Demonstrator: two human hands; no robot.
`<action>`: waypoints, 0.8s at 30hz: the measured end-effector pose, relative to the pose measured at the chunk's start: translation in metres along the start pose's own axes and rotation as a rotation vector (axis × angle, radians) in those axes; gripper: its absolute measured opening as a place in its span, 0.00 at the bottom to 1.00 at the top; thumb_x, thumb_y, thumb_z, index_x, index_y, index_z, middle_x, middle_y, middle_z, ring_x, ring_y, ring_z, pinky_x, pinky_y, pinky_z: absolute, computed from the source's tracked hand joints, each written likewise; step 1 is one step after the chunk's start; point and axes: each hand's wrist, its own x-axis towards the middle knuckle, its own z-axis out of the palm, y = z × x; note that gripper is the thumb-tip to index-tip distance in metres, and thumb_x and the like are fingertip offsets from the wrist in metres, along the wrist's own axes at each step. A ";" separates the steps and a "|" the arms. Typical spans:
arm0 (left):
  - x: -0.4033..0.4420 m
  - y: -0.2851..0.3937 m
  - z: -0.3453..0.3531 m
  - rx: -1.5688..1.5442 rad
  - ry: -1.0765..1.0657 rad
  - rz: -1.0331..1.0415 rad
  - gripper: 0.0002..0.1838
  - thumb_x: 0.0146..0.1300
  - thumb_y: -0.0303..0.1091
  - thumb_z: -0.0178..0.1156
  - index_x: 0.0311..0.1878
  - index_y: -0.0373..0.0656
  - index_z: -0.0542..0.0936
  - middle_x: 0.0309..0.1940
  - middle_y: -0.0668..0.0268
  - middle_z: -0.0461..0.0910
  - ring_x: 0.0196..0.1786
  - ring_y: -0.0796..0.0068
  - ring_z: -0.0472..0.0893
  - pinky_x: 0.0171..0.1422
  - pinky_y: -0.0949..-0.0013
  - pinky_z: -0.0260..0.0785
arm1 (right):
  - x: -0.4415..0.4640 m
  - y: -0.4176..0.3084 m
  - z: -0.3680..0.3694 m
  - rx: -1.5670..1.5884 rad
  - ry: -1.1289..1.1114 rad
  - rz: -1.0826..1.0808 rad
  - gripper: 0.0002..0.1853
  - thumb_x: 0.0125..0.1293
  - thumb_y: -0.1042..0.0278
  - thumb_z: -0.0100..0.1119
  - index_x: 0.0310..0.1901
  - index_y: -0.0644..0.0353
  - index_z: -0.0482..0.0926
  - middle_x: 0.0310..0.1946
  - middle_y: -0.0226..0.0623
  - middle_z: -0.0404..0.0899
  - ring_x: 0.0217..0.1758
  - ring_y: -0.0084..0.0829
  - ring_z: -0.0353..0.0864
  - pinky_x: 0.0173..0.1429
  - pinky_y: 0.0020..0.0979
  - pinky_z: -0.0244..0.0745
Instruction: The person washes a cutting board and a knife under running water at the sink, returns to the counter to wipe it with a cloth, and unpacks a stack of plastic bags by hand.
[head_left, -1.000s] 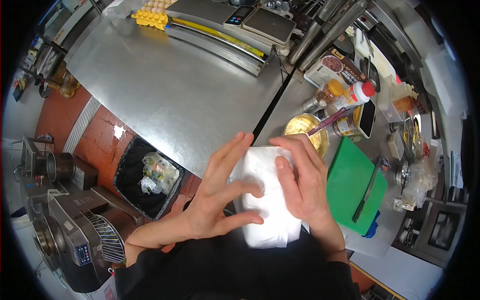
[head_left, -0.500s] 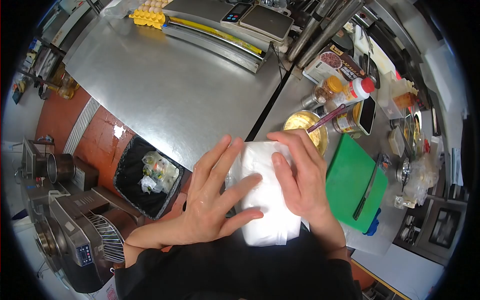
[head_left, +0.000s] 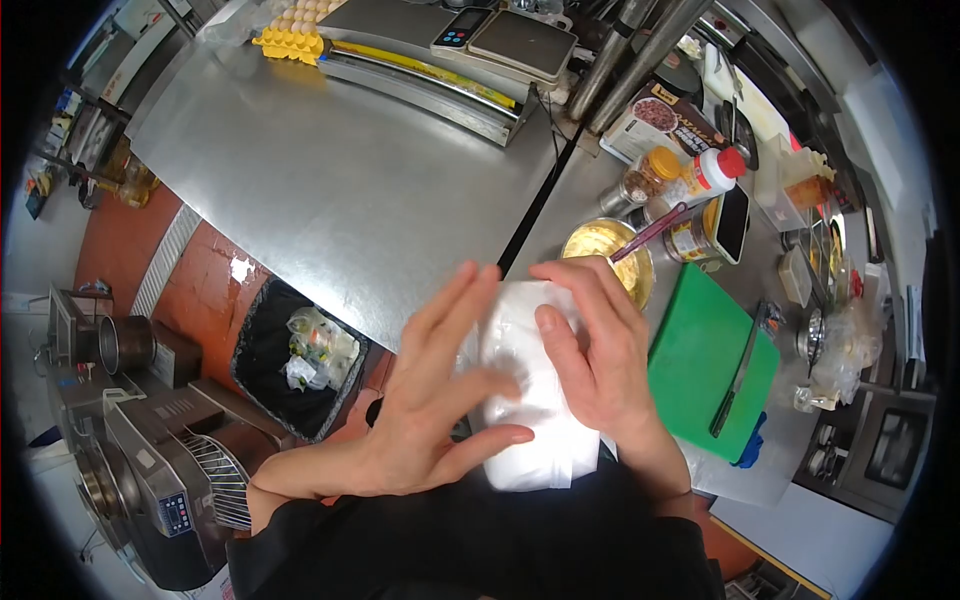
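Note:
A white wrapped bundle (head_left: 540, 440) lies between my hands, close to my body at the table's front edge. My left hand (head_left: 430, 400) is at its left side, fingers spread and slightly blurred, thumb and a finger over the bundle's surface. My right hand (head_left: 605, 360) rests on the bundle's right side with its fingers curved over the far end and the thumb on top. Behind my right hand is a bowl of yellow food (head_left: 600, 238) with a purple-handled utensil (head_left: 650, 232) in it.
A green cutting board (head_left: 700, 370) with a knife (head_left: 735, 385) lies to the right. Jars, bottles (head_left: 710, 175) and a phone (head_left: 732, 225) stand behind it. A scale (head_left: 520, 45) and egg tray (head_left: 290, 42) sit at the back; a lined bin (head_left: 270, 350) is left.
My left hand moved left off the bundle, then back right toward it. My right hand stays on the bundle with only a slight shift. The view has shifted a little.

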 end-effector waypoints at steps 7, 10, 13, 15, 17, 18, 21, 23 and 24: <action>0.003 -0.004 -0.003 0.148 0.055 -0.024 0.21 0.47 0.46 0.72 0.37 0.40 0.78 0.68 0.39 0.57 0.71 0.38 0.55 0.68 0.47 0.54 | -0.001 0.002 0.003 -0.041 0.023 -0.072 0.17 0.53 0.71 0.64 0.46 0.59 0.75 0.40 0.39 0.75 0.39 0.41 0.78 0.40 0.38 0.73; 0.007 -0.010 -0.002 0.144 0.029 0.055 0.21 0.47 0.46 0.71 0.36 0.40 0.78 0.67 0.41 0.59 0.70 0.38 0.57 0.68 0.48 0.55 | -0.001 -0.001 0.005 -0.033 0.021 -0.064 0.17 0.53 0.70 0.65 0.46 0.59 0.75 0.41 0.38 0.74 0.40 0.41 0.77 0.40 0.38 0.73; 0.010 -0.014 0.002 0.222 0.049 0.136 0.25 0.49 0.57 0.66 0.30 0.42 0.74 0.65 0.40 0.63 0.68 0.37 0.61 0.65 0.46 0.59 | -0.001 -0.002 0.008 -0.034 0.021 -0.103 0.17 0.53 0.69 0.65 0.45 0.59 0.75 0.41 0.38 0.74 0.41 0.40 0.77 0.41 0.38 0.73; 0.010 -0.010 0.000 0.323 0.068 0.153 0.25 0.49 0.57 0.66 0.27 0.41 0.73 0.64 0.40 0.64 0.68 0.37 0.61 0.64 0.46 0.59 | 0.000 -0.001 0.007 -0.021 0.014 -0.084 0.17 0.54 0.68 0.65 0.45 0.59 0.75 0.41 0.37 0.74 0.41 0.40 0.77 0.42 0.38 0.72; 0.013 -0.008 -0.001 0.352 0.060 0.170 0.25 0.48 0.57 0.66 0.26 0.41 0.73 0.63 0.40 0.66 0.67 0.37 0.62 0.64 0.46 0.60 | 0.000 -0.001 0.008 -0.026 0.013 -0.091 0.17 0.54 0.68 0.65 0.46 0.59 0.75 0.41 0.37 0.74 0.41 0.40 0.77 0.42 0.38 0.72; 0.014 -0.007 -0.002 0.379 0.053 0.185 0.26 0.47 0.57 0.66 0.25 0.41 0.73 0.61 0.40 0.68 0.67 0.37 0.63 0.63 0.46 0.61 | 0.000 -0.002 0.008 -0.031 0.009 -0.099 0.17 0.54 0.68 0.65 0.46 0.59 0.75 0.41 0.37 0.74 0.40 0.40 0.77 0.41 0.38 0.72; 0.015 -0.004 -0.006 0.451 0.066 0.233 0.24 0.45 0.54 0.67 0.25 0.41 0.74 0.59 0.42 0.71 0.65 0.40 0.66 0.60 0.48 0.64 | 0.002 -0.004 0.007 -0.022 0.007 -0.098 0.17 0.54 0.68 0.65 0.46 0.59 0.76 0.41 0.37 0.74 0.40 0.40 0.77 0.42 0.37 0.73; 0.008 -0.011 -0.006 0.434 0.077 0.289 0.22 0.45 0.52 0.68 0.26 0.41 0.76 0.59 0.45 0.72 0.64 0.41 0.68 0.60 0.49 0.66 | 0.000 -0.001 0.007 -0.015 0.026 -0.089 0.17 0.54 0.69 0.66 0.46 0.59 0.76 0.41 0.37 0.74 0.41 0.39 0.77 0.42 0.37 0.73; 0.005 -0.014 -0.006 0.417 0.088 0.341 0.20 0.44 0.49 0.69 0.28 0.41 0.78 0.59 0.47 0.73 0.63 0.43 0.69 0.59 0.50 0.67 | 0.000 0.001 0.007 -0.007 0.042 -0.081 0.17 0.54 0.69 0.66 0.46 0.59 0.76 0.41 0.37 0.75 0.41 0.39 0.77 0.42 0.37 0.73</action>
